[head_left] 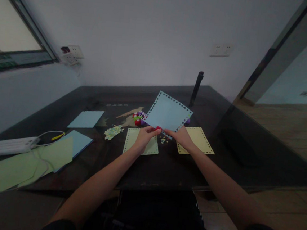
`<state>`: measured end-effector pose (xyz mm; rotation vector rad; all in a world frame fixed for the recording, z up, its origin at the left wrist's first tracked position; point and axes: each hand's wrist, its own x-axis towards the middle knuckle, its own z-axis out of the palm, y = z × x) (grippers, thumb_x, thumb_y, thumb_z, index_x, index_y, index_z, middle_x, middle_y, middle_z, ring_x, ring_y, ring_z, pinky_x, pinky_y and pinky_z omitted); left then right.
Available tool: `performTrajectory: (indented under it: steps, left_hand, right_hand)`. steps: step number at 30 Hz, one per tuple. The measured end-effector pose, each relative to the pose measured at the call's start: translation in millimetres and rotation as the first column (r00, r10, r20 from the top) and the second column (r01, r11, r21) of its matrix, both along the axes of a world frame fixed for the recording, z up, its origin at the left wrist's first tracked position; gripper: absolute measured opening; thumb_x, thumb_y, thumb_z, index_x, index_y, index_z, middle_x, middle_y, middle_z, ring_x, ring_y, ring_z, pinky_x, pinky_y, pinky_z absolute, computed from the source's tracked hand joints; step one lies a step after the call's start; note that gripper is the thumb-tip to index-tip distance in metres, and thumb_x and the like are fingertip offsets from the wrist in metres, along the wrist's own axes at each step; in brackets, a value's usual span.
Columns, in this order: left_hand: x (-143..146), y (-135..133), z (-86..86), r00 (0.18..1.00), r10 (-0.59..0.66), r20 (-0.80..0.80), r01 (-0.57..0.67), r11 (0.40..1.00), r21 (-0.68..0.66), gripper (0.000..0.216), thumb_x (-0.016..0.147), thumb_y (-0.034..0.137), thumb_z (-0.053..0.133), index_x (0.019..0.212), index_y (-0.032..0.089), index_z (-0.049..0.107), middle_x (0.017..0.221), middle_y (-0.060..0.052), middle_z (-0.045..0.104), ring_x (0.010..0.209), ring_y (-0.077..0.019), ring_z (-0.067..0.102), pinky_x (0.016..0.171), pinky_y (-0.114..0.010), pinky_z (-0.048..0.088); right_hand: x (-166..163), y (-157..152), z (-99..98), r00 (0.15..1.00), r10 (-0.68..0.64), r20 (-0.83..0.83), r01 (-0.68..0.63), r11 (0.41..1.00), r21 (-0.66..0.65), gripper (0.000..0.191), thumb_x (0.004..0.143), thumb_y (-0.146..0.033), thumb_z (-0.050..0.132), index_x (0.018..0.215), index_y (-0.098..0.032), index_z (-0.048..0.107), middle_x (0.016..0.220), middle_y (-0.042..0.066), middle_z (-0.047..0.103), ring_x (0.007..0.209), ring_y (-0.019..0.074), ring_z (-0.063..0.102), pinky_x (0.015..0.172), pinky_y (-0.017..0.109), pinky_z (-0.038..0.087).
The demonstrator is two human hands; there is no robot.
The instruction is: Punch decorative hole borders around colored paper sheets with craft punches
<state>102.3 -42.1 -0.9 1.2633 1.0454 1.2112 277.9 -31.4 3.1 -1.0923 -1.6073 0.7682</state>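
A light-blue paper sheet (168,113) is held tilted above the table, with small punched holes along its edges. My left hand (144,137) is closed on a small red craft punch (158,128) at the sheet's near edge. My right hand (181,136) pinches the same sheet near its lower right edge. Below my left hand lies a pale green sheet (129,141) with a punched border. A yellow sheet (198,141), punched likewise, lies under my right hand. Between them are scattered paper bits (163,140). Colourful craft punches (139,118) cluster behind the blue sheet, partly hidden by it.
A heap of paper cutouts (113,132) lies left of the green sheet. Farther left are blue paper (86,119), more green sheets (15,165) and a white power strip (10,146) with a cable. A dark upright object (196,88) stands near the back wall.
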Motion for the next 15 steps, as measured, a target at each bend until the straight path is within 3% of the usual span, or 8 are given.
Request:
performTrajectory:
  steps: [5, 15]
  left_hand:
    - [0.9, -2.0, 2.5, 1.0, 0.005, 0.013, -0.005, 1.0, -0.009, 0.03, 0.059, 0.041, 0.077, 0.069, 0.014, 0.068, 0.068, -0.003, 0.065, 0.067, -0.015, 0.055, 0.069, -0.027, 0.039]
    - [2.0, -1.4, 1.4, 0.996, -0.024, 0.081, 0.026, 1.0, -0.015, 0.029, 0.059, 0.038, 0.078, 0.073, 0.013, 0.07, 0.078, -0.006, 0.07, 0.073, -0.0169, 0.06, 0.075, -0.029, 0.041]
  right_hand:
    - [0.1, -0.2, 0.5, 1.0, 0.001, -0.012, -0.002, 1.0, -0.01, 0.054, 0.068, -0.026, 0.07, 0.119, -0.018, 0.054, 0.103, 0.009, 0.069, 0.096, 0.0239, 0.063, 0.095, 0.045, 0.043]
    - [1.4, 1.3, -1.5, 1.0, 0.018, -0.018, -0.019, 0.999, -0.031, 0.039, 0.068, -0.028, 0.069, 0.104, -0.017, 0.061, 0.096, 0.009, 0.07, 0.094, 0.0239, 0.064, 0.092, 0.044, 0.046]
